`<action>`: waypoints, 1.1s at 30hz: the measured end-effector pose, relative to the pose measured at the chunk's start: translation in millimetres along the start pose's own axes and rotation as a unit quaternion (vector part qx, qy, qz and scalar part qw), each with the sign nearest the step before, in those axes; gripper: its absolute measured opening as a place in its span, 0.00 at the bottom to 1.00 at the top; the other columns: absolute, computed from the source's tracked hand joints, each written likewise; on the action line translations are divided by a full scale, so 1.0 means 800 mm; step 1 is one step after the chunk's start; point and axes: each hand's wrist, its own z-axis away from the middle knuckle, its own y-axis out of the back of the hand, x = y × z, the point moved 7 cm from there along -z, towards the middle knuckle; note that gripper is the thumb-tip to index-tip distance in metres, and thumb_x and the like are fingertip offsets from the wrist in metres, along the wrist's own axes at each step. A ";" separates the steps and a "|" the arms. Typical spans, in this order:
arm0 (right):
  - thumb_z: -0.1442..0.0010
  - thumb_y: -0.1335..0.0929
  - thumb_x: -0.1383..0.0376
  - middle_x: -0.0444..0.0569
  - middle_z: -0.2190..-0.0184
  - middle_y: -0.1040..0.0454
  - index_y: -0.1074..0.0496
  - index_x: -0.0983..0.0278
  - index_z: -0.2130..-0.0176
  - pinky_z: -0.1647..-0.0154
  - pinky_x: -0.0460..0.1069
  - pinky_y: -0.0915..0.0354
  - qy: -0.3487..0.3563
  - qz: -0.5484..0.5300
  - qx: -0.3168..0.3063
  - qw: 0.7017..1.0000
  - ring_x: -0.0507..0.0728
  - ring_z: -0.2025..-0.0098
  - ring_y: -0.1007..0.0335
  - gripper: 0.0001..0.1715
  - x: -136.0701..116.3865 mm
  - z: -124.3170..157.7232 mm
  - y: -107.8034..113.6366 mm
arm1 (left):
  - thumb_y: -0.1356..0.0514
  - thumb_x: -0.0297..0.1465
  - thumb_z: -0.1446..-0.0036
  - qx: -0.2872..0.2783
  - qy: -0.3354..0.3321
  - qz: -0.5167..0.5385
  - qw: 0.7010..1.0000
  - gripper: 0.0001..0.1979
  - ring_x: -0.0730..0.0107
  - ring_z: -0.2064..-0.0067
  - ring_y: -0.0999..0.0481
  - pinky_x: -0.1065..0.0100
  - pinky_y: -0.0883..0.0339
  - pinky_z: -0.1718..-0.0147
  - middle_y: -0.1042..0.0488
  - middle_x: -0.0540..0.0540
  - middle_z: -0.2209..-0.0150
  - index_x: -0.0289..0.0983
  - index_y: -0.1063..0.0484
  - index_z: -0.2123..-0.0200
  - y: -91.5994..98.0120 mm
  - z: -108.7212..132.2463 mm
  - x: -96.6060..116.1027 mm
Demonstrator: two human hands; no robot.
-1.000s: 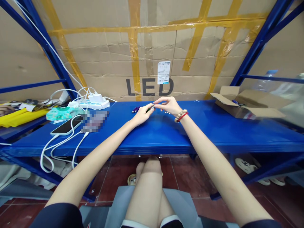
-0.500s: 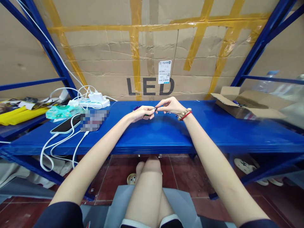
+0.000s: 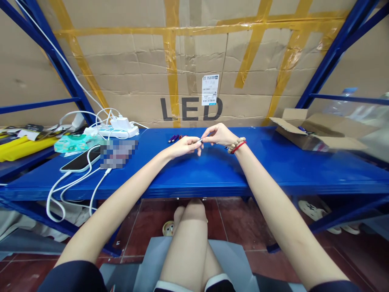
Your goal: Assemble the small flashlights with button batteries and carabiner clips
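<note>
Drawn a little lower and nearer than a second ago, the left hand (image 3: 183, 147) and the right hand (image 3: 219, 134) now meet fingertip to fingertip over the blue shelf (image 3: 212, 172), where earlier the right hand arched above the left. Between them is a small thin piece (image 3: 200, 140), pinched at one end by the left thumb and forefinger and at the other by the right thumb and forefinger. It is held just above the shelf's middle, and it is too small to tell what it is beyond a pale, shiny tip. Both hands are closed on it in a fine pinch with the remaining fingers loosely curled. Judging from that, the work has passed from holding in one hand to a close two-handed fitting or pulling at the piece. With the left hand lower, the purple pens (image 3: 173, 138) lying on the shelf just behind it show more fully. A bead bracelet (image 3: 236, 144) with a red cord circles the right wrist. On the cardboard wall (image 3: 127, 81) behind, large dark letters read "LED", and a white label (image 3: 210, 89) carries a barcode and print too small to read. Left along the shelf lie a phone (image 3: 79, 161) on a white cable (image 3: 68, 188) and a power strip (image 3: 111, 130). An open carton (image 3: 316, 136) sits to the right.
</note>
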 end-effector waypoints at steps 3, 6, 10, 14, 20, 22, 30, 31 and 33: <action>0.56 0.29 0.57 0.44 0.80 0.28 0.24 0.68 0.72 0.83 0.43 0.45 -0.004 0.010 0.014 1.000 0.44 0.83 0.44 0.15 0.000 0.000 0.004 | 0.45 0.42 0.42 -0.002 -0.015 0.004 1.000 0.17 0.81 0.80 0.42 0.74 0.47 0.78 0.27 0.46 0.74 0.32 0.34 0.67 -0.003 -0.001 0.004; 0.56 0.29 0.57 0.44 0.81 0.29 0.24 0.68 0.72 0.83 0.43 0.46 -0.008 0.009 0.019 1.000 0.44 0.83 0.44 0.15 -0.003 0.002 0.005 | 0.46 0.42 0.41 -0.001 -0.029 -0.003 1.000 0.16 0.82 0.80 0.42 0.74 0.46 0.78 0.27 0.46 0.73 0.32 0.35 0.66 -0.004 -0.001 0.008; 0.57 0.28 0.56 0.44 0.81 0.29 0.25 0.68 0.73 0.84 0.43 0.45 -0.012 -0.011 0.031 0.999 0.45 0.83 0.44 0.18 -0.004 0.002 0.005 | 0.46 0.42 0.41 0.016 -0.045 -0.009 0.999 0.16 0.82 0.80 0.42 0.74 0.45 0.79 0.27 0.46 0.73 0.33 0.36 0.66 -0.001 -0.002 0.009; 0.57 0.28 0.54 0.43 0.82 0.31 0.25 0.68 0.71 0.85 0.43 0.46 -0.022 -0.043 0.060 0.997 0.45 0.84 0.44 0.20 0.001 0.001 0.008 | 0.46 0.42 0.40 0.034 -0.055 0.003 0.998 0.15 0.82 0.80 0.38 0.75 0.43 0.79 0.28 0.47 0.73 0.33 0.37 0.66 0.002 -0.005 0.010; 0.58 0.27 0.53 0.42 0.83 0.32 0.26 0.68 0.71 0.85 0.42 0.47 -0.020 -0.046 0.075 0.996 0.44 0.84 0.45 0.21 0.004 0.000 0.009 | 0.46 0.43 0.41 0.048 -0.038 0.003 0.998 0.16 0.84 0.83 0.39 0.76 0.46 0.84 0.30 0.48 0.71 0.34 0.38 0.65 0.005 -0.005 0.006; 0.58 0.27 0.52 0.44 0.82 0.31 0.26 0.68 0.72 0.85 0.42 0.46 -0.019 -0.043 0.076 0.996 0.45 0.83 0.44 0.22 0.003 0.000 0.008 | 0.47 0.44 0.41 0.056 -0.033 -0.016 0.998 0.16 0.84 0.83 0.42 0.77 0.49 0.85 0.31 0.49 0.72 0.34 0.37 0.65 0.008 -0.005 0.004; 0.59 0.27 0.51 0.47 0.78 0.27 0.26 0.68 0.73 0.84 0.43 0.45 -0.015 -0.037 0.086 0.996 0.45 0.82 0.42 0.23 -0.002 0.002 0.007 | 0.48 0.42 0.40 0.082 -0.046 -0.070 0.993 0.15 0.79 0.77 0.39 0.76 0.45 0.78 0.32 0.50 0.74 0.35 0.35 0.62 0.014 -0.005 0.001; 0.59 0.27 0.51 0.47 0.78 0.27 0.26 0.68 0.73 0.84 0.43 0.44 -0.014 -0.034 0.087 0.995 0.45 0.82 0.42 0.23 -0.001 0.002 0.007 | 0.48 0.43 0.40 0.083 -0.047 -0.070 0.993 0.16 0.79 0.77 0.39 0.75 0.45 0.78 0.32 0.50 0.74 0.35 0.35 0.62 0.014 -0.006 0.000; 0.58 0.27 0.50 0.48 0.77 0.26 0.26 0.68 0.73 0.84 0.43 0.44 -0.014 -0.027 0.092 0.995 0.45 0.82 0.42 0.24 0.000 0.002 0.008 | 0.50 0.43 0.39 0.086 -0.047 -0.062 0.993 0.17 0.79 0.77 0.40 0.75 0.46 0.77 0.32 0.50 0.74 0.35 0.35 0.61 0.014 -0.007 -0.002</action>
